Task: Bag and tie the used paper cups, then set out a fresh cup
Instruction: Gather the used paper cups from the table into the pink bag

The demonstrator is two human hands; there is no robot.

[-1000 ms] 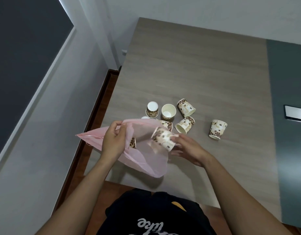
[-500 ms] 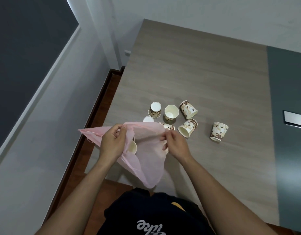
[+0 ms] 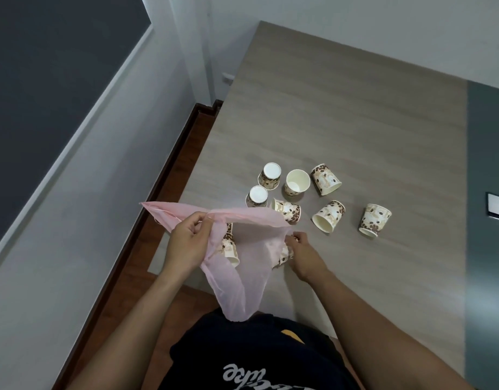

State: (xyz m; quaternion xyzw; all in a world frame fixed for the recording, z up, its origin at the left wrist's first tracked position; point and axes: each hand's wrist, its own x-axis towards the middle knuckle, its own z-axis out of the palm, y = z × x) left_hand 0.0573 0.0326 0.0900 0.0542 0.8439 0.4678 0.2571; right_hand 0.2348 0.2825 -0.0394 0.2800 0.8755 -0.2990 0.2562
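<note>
**A:** Any writing you can read?

**B:** Only white script lettering on the person's black shirt (image 3: 259, 358), seen upside down and cut off at the frame's bottom edge; I cannot make out the word. The cups carry a brown coffee-bean print on cream paper, with no legible brand.

**A:** What does the bag look like?

**B:** A thin, translucent pink plastic bag (image 3: 242, 266), held above the near edge of the wood-grain table (image 3: 355, 114). Its mouth is stretched wide and its closed end sags toward the shirt.

**A:** And the hands?

**B:** The left hand (image 3: 186, 246) is clenched on the bag's rim, pinching the film between thumb and fingers. The right hand (image 3: 304, 254) grips the opposite side of the rim, fingers curled against a cup (image 3: 284, 256) that shows through the film. Whether it holds that cup too, I cannot tell.

**A:** Anything else inside the bag?

**B:** Another printed cup (image 3: 230, 249) lies against the film just beside the left hand.

**A:** Cups outside the bag?

**B:** Seven, all beyond the bag's far rim. Two inverted cups (image 3: 263, 188) stand with white bases up. An upright cup (image 3: 296, 182) shows its empty cream interior. A toppled cup (image 3: 289, 211) lies touching the bag's rim. Two more lie on their sides (image 3: 328, 216), and a lone inverted cup (image 3: 374, 219) sits farthest right of the bag.
</note>
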